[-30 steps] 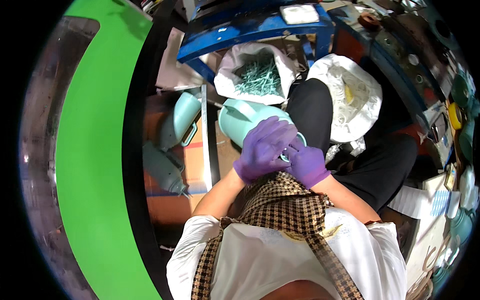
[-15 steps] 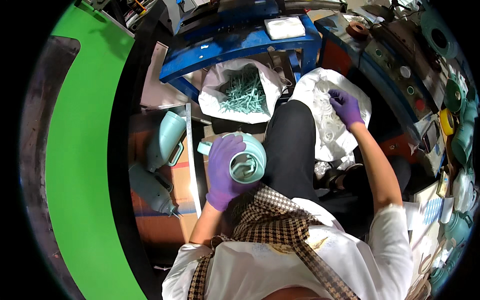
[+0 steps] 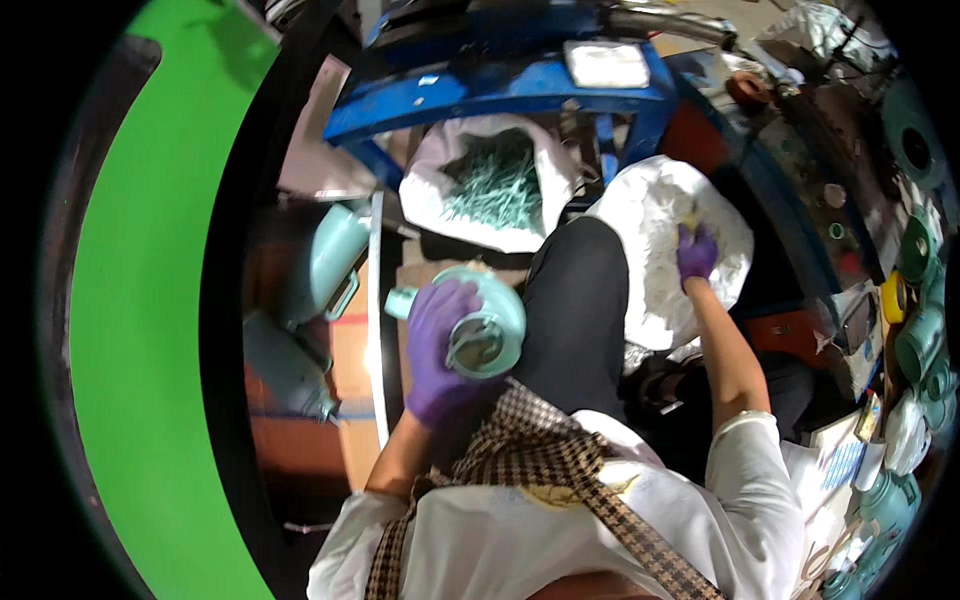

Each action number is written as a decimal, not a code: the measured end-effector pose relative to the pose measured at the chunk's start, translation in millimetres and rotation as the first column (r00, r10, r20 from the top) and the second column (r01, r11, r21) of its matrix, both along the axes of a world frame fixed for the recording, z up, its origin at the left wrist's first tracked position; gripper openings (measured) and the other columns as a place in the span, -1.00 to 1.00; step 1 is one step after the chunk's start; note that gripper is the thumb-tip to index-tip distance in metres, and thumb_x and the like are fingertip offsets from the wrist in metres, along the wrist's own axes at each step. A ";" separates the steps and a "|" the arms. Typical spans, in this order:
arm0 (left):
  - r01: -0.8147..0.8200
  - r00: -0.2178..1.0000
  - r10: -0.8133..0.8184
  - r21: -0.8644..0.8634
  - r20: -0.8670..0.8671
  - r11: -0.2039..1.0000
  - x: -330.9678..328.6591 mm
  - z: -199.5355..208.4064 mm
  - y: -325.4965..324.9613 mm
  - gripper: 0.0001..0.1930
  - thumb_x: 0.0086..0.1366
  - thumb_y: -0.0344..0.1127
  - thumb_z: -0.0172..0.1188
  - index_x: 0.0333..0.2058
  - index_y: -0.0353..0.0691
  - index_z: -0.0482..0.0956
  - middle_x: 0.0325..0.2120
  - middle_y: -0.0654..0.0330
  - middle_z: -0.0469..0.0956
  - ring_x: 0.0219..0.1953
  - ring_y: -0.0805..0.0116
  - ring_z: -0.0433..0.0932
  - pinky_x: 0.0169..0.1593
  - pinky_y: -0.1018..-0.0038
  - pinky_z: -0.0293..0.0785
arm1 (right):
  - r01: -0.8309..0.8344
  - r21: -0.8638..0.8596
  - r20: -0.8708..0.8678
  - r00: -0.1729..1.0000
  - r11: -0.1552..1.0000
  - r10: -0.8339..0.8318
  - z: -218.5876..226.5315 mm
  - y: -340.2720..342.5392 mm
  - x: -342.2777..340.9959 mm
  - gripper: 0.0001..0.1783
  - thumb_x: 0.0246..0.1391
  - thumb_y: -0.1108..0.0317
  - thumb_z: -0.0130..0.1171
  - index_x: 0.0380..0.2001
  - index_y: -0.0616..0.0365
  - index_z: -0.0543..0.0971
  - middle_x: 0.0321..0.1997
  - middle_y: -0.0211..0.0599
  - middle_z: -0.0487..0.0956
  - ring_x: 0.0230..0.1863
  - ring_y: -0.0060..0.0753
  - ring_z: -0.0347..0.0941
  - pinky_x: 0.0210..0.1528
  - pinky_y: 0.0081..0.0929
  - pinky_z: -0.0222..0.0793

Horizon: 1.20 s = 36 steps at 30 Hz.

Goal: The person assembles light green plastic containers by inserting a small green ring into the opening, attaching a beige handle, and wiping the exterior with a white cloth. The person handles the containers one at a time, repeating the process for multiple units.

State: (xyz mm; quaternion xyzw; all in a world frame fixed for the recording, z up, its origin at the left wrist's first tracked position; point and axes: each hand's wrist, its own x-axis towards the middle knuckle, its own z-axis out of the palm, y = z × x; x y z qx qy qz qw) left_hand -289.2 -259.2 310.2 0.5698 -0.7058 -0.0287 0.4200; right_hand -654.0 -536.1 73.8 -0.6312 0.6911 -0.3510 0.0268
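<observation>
Cluttered workshop floor, blue bench (image 3: 480,90) ahead. Left hand (image 3: 437,350), purple-gloved, grips pale green kettle (image 3: 478,320) over lap. Right hand (image 3: 696,252) reaches into white bag (image 3: 650,210); grip unclear.

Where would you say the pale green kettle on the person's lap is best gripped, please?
Probably by its rim, from above on the person's left side. The pale green kettle sits with its round open mouth facing up, spout pointing left, and the left hand already wraps that near-left edge. The right hand reaches into the white bag.
</observation>
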 end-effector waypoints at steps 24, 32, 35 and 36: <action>0.241 0.956 -0.213 -0.126 0.203 0.962 -59.3 23.8 -32.7 -0.47 -0.15 -0.18 0.48 -0.15 -0.21 0.61 -0.15 0.10 0.66 -0.05 0.01 0.61 0.12 0.11 0.46 | -0.581 0.262 -0.512 0.593 0.771 0.621 264.5 224.7 121.4 -0.87 0.21 0.32 0.04 -0.36 0.13 0.41 -0.50 -0.23 0.54 -0.55 -0.24 0.63 -0.56 -0.36 0.53; 0.182 0.949 -0.149 -0.096 0.277 0.979 -56.0 -7.6 -50.4 -0.54 -0.10 -0.24 0.43 -0.13 -0.15 0.63 -0.16 0.16 0.65 -0.02 0.07 0.60 0.17 0.14 0.45 | -0.473 0.592 -0.230 0.677 0.652 0.699 262.7 215.0 154.2 -0.51 -0.18 0.43 0.45 -0.11 0.21 0.52 -0.21 -0.09 0.67 -0.18 -0.03 0.68 -0.18 -0.27 0.61; 0.187 0.915 -0.193 0.051 0.354 0.981 -68.8 8.5 -42.7 -0.47 -0.12 -0.13 0.48 -0.10 -0.11 0.62 -0.09 0.17 0.64 0.03 0.09 0.58 0.21 0.15 0.42 | -0.508 0.731 -0.087 0.593 0.456 0.800 253.4 194.7 126.7 -0.61 0.03 0.42 0.31 -0.06 0.28 0.50 -0.28 0.04 0.68 -0.18 0.05 0.66 -0.19 -0.17 0.57; 0.204 0.908 -0.192 0.007 0.373 0.979 -68.4 7.4 -44.0 -0.45 -0.11 -0.10 0.49 -0.09 -0.11 0.62 -0.08 0.17 0.64 0.04 0.10 0.58 0.22 0.15 0.41 | -0.556 0.672 -0.015 0.651 0.489 0.759 242.8 195.0 110.3 -0.64 0.14 0.39 0.21 -0.01 0.25 0.48 -0.29 0.06 0.67 -0.24 0.08 0.65 -0.22 -0.14 0.56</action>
